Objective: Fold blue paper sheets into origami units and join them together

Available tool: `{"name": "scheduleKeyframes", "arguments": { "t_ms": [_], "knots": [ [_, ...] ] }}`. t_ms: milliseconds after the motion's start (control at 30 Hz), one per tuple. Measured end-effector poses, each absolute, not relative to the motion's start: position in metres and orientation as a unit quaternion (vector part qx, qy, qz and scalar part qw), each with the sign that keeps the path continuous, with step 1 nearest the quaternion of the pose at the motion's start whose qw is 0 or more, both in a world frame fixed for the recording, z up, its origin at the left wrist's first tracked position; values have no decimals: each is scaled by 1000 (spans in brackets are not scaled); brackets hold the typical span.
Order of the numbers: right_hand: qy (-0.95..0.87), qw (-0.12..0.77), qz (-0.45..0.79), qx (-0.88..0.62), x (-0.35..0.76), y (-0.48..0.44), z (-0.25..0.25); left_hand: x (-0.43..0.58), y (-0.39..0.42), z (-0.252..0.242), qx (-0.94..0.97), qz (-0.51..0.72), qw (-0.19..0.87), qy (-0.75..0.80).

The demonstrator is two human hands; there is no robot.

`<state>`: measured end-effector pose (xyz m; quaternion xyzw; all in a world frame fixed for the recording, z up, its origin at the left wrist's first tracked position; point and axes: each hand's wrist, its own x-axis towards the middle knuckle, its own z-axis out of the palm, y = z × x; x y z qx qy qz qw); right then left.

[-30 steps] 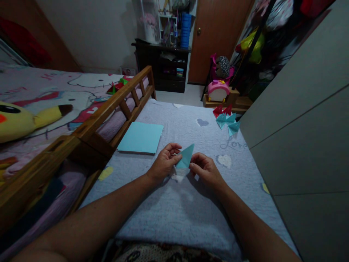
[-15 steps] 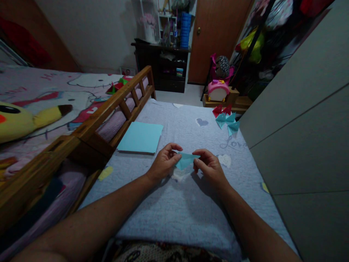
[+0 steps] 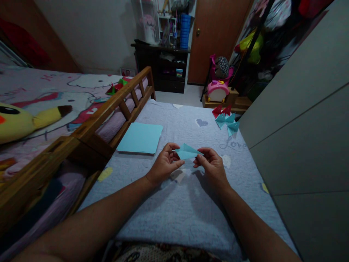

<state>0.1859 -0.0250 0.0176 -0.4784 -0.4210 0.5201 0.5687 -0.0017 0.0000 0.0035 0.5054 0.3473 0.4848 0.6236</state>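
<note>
At the bottom edge of the frame, a patterned cloth [image 3: 163, 253] is being partly shown. From the lower left corner the left forearm [image 3: 109, 211] is being extended upward toward the centre, and from the lower right the right forearm [image 3: 247, 214] is being angled inward to meet it. At the centre, a folded blue paper [image 3: 187, 151] is being held above the pale blue sheet [image 3: 152, 229], its narrow end pointing right. By the right hand [image 3: 214, 165] that tip is being pinched between thumb and forefinger, the other fingers being curled beneath. By the left hand [image 3: 163, 162] the wider end is being touched with bent fingers, while the thumb is being stretched out below the paper; whether it is being gripped there cannot be told. Just beyond, left of centre, a stack of blue sheets [image 3: 140, 138] is being supported by the bedding, beside the wooden rail [image 3: 109, 104]. Farther off, right of centre, blue folded pieces [image 3: 233, 127] are being displayed near red folded pieces [image 3: 217, 111]. At the top, a dark cabinet [image 3: 147, 62] is being seen left of a brown door [image 3: 218, 32].
</note>
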Motion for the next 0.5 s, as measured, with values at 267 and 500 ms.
{"name": "scheduleKeyframes", "arguments": {
  "t_ms": [267, 500],
  "knots": [
    [-440, 547, 547, -455, 185, -27, 18, -3, 2, 4, 489, 496, 608, 382],
    [-458, 525, 552, -459, 186, -28, 19, -4, 2, 7, 478, 501, 617, 374]
  ]
}}
